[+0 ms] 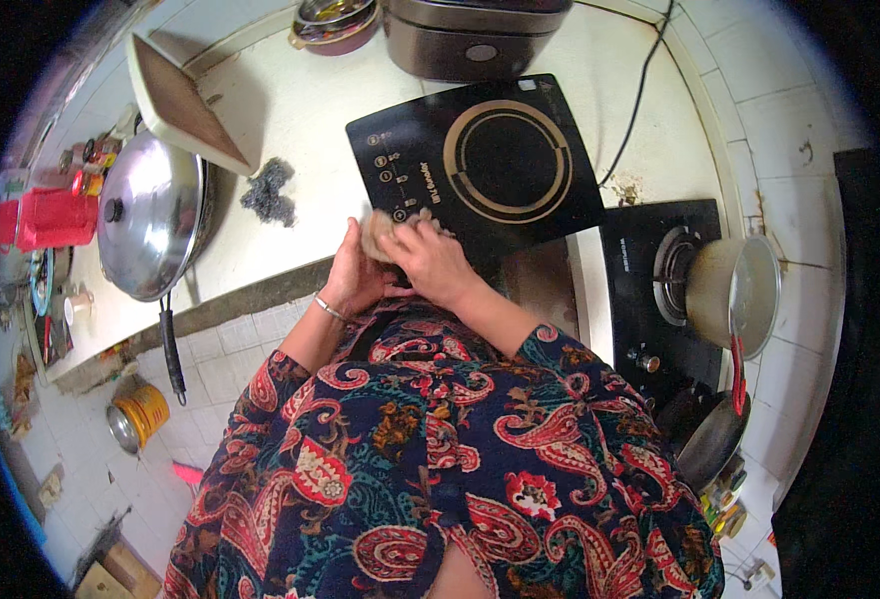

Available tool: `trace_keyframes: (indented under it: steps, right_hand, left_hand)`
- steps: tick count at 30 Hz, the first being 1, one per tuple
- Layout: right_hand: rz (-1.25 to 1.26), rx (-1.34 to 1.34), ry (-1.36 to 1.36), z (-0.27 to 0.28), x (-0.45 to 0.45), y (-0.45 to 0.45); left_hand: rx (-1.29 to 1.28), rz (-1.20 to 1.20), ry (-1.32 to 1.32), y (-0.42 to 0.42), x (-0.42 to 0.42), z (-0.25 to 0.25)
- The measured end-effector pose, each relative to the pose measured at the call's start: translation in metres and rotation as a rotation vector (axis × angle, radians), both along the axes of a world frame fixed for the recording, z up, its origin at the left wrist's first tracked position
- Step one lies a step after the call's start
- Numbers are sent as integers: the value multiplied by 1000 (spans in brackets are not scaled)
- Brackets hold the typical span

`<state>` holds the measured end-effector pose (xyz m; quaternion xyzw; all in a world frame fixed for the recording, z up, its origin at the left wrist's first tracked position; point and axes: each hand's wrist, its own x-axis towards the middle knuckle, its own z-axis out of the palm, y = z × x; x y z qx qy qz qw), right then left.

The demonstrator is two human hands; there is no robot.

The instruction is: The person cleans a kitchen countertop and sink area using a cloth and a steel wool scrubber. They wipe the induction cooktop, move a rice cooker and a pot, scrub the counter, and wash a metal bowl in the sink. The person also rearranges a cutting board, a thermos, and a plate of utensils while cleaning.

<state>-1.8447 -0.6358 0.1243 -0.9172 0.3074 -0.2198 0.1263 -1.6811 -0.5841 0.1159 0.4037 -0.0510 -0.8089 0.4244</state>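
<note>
A bunched beige cloth [377, 233] is between my two hands at the near left corner of a black induction cooktop [477, 217]. My right hand [432, 258] lies over the cloth with its fingers bent onto it. Beside it, my left hand [357, 273] has its thumb raised along the cloth's left side; its other fingers are partly hidden under the right hand. The cooktop sits at an angle on a white countertop [305, 239], its control marks just beyond my fingers. A bracelet [329, 307] circles my left wrist.
A lidded wok [151, 217] stands left, its handle jutting past the counter edge. Behind it leans a framed board [185, 105], near dark steel wool [269, 191]. A rice cooker [477, 37] stands at the back. On the right, a pot [724, 299] rests on a gas stove [634, 277].
</note>
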Motion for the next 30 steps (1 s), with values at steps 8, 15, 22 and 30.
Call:
trace_keyframes:
  steps: [8, 15, 22, 30]
  right_hand:
    - [-857, 250, -321, -23, -180, 11]
    - [-768, 1387, -1327, -45, -139, 38]
    - [-838, 1267, -1116, -27, -120, 8]
    - [-791, 1446, -1240, -34, -140, -7]
  left_hand:
    - [47, -53, 48, -7, 0, 17]
    - [1, -33, -804, -67, 46, 13]
    - [-443, -223, -944, -172, 102, -26]
    - [-293, -416, -852, -199, 93, -28]
